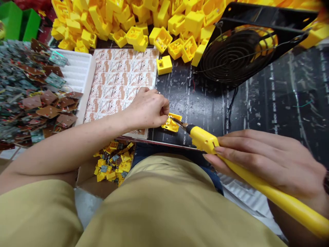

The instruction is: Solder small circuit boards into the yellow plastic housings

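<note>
In the head view, a small yellow case part [170,127] lies on the black bench surface [208,99], near its front edge and just in front of the person. The left hand [151,108], with a ring on one finger, is at the part's left side with its fingers curled inward; the tips are partly hidden, so whether they pinch something or only press on the part can't be made out. The right hand [264,161] grips a long yellow tool [204,139], thumb and fingers closed around its body, and the tool's dark, narrow tip reaches over the case part from the right. Left of the part lies a sheet of brown-and-white printed labels [113,75], and beside it a white ribbed tray [77,63] is partly covered by a pile of circuit boards [48,103]. A heap of yellow housings [144,15] fills the far side, with a single yellow housing [164,65] in front of it. A black fan [231,58] with a round wire guard stands tilted to the right. Below the bench edge, a cardboard box [94,188] holds more yellow pieces [111,175].
</note>
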The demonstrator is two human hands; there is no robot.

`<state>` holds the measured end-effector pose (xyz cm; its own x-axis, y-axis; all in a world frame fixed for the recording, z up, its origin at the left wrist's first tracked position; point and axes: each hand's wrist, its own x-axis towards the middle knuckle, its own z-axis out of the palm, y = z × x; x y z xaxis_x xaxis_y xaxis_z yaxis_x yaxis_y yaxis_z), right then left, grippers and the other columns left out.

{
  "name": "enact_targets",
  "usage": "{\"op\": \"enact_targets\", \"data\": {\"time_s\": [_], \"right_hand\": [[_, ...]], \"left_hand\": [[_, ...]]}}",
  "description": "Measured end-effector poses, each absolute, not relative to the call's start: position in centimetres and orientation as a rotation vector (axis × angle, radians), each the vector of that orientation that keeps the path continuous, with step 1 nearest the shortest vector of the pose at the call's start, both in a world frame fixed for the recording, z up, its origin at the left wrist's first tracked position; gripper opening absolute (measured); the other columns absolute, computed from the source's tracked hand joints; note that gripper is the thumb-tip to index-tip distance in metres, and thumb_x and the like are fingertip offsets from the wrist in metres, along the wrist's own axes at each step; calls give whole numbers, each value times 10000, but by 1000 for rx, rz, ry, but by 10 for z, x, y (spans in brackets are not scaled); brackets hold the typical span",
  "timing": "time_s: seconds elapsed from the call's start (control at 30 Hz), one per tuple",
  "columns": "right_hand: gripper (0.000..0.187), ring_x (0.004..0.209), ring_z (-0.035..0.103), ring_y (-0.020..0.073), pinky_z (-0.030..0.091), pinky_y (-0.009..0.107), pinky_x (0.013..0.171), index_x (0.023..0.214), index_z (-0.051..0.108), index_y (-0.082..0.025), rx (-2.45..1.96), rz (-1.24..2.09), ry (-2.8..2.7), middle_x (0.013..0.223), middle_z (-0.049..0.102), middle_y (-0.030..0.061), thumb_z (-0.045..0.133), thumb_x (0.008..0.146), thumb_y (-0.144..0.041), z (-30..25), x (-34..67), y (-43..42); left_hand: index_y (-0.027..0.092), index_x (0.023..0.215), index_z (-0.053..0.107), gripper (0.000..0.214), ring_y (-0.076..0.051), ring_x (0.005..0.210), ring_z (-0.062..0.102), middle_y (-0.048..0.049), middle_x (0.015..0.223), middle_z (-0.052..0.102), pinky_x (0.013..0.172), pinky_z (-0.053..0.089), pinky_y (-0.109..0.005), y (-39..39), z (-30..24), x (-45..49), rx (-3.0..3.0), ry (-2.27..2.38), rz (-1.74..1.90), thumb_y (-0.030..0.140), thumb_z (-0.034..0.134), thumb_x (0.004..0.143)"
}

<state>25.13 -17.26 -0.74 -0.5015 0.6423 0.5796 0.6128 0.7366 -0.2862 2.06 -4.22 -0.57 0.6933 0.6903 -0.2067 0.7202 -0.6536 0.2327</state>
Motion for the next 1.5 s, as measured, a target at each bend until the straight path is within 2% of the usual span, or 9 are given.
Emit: {"op": "enact_targets", "data": {"time_s": [0.23, 0.53, 0.73, 0.9, 1.03, 1.2, 1.27, 1.4, 1.5], "right_hand": [[337, 768, 701, 166, 597, 276, 604, 1027, 656, -250, -1357, 93, -1860, 893, 708, 43, 736, 828, -510, -34, 269, -203], [530, 694, 689, 169, 506, 261, 482, 1202, 691, -252, -1386, -67, -1571, 928, 726, 51, 616, 863, -652, -51, 254, -180], [439, 768, 675, 152, 542, 287, 659, 1213, 692, -307, -1235, 57, -1340, 1036, 737, 25, 773, 806, -453, -60, 258, -176], [464, 719, 670, 106, 548, 203, 630, 1188, 702, -287, -1203, 61, -1259, 994, 740, 19, 821, 740, -262, -68, 257, -173], [499, 736, 692, 103, 571, 181, 683, 1209, 691, -281, -1204, 21, -1363, 1022, 751, 11, 813, 732, -196, -69, 249, -171], [547, 709, 693, 114, 571, 186, 637, 1232, 676, -305, -1228, -29, -1478, 999, 757, -2, 816, 719, -176, -66, 251, -170], [555, 700, 699, 127, 573, 194, 623, 1221, 684, -308, -1213, -40, -1463, 980, 760, 2, 821, 705, -158, -65, 251, -166], [579, 628, 682, 149, 528, 214, 489, 1204, 698, -306, -1166, -89, -1426, 976, 761, 20, 839, 665, -148, -61, 248, -162], [559, 579, 646, 159, 460, 246, 401, 1167, 718, -313, -1201, -136, -1360, 941, 762, 26, 858, 641, -188, -58, 252, -171]], "left_hand": [[197, 704, 693, 117, -252, 912, 621, -10, 770, 726, 959, 400, -467, -40, -6, 20, 2605, 1155, -158, 230, 596, 760], [201, 799, 701, 110, -227, 878, 645, 5, 792, 713, 922, 471, -451, -35, -5, 12, 2566, 1087, -14, 275, 628, 765], [160, 964, 711, 295, -216, 959, 685, -68, 1008, 749, 955, 520, -401, -28, 18, -32, 2381, 1113, 428, 414, 575, 899], [97, 1437, 473, 750, -322, 1328, 532, -209, 1446, 542, 1087, 467, -474, -49, -40, -38, 2624, 739, 342, 575, 619, 879], [146, 1326, 596, 440, -272, 1177, 634, -163, 1325, 641, 1004, 514, -432, -66, -51, -53, 2783, 690, 455, 406, 524, 978], [290, 1321, 610, 466, -159, 892, 729, -15, 1140, 756, 759, 560, -228, -76, 42, -112, 2630, 562, -234, 502, 645, 908], [304, 1282, 636, 478, -151, 809, 733, 18, 1057, 776, 701, 548, -222, -71, 63, -117, 2680, 578, -231, 558, 659, 877], [183, 1322, 611, 448, -266, 1140, 666, -115, 1338, 655, 986, 503, -385, -21, 43, -61, 2781, 963, -88, 425, 525, 955], [195, 1342, 594, 484, -319, 1305, 532, -135, 1414, 559, 1088, 421, -452, 41, 10, 9, 2833, 1114, 108, 366, 585, 889]]}}
